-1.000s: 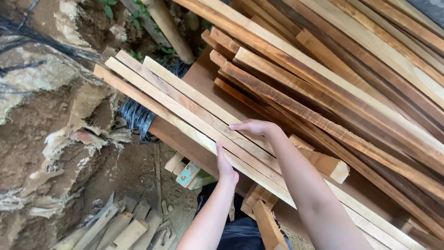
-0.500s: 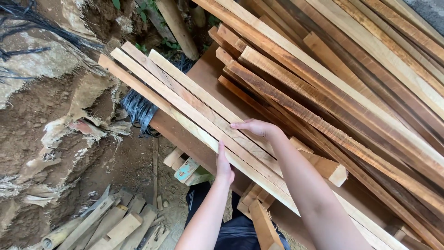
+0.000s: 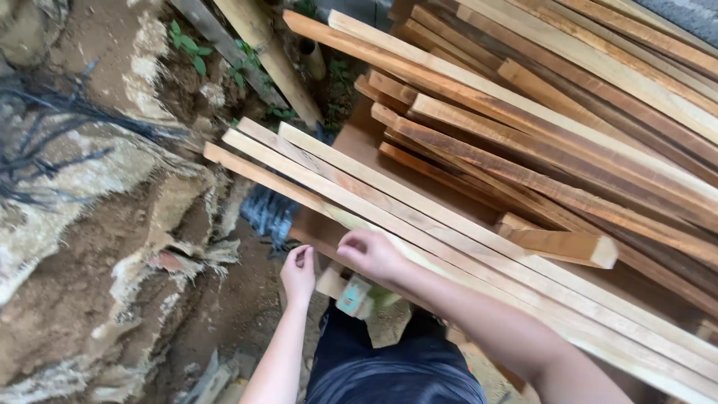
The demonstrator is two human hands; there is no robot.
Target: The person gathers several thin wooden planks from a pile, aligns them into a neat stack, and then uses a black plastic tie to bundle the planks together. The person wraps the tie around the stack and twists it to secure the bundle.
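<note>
Three long pale wooden slats (image 3: 449, 224) lie side by side, slanting from upper left to lower right over a brown board (image 3: 318, 228). My right hand (image 3: 370, 254) rests on the nearest slat, fingers curled over its near edge. My left hand (image 3: 298, 273) hangs just below the brown board's edge, fingers loosely bent with nothing in them, a little apart from the slats. My dark-clothed lap (image 3: 389, 366) shows beneath both arms.
A large heap of reddish and pale planks (image 3: 583, 112) fills the upper right. A short block (image 3: 568, 247) lies on the slats. An earth bank (image 3: 90, 247) with black roots rises at left. A black bundle (image 3: 265, 213), a small offcut (image 3: 353, 295) and a pole (image 3: 273, 56) are nearby.
My right hand has slid from the top of the slats down to the near edge. My left hand has dropped away from the slats' underside. The view has shifted, so the slats appear further right.
</note>
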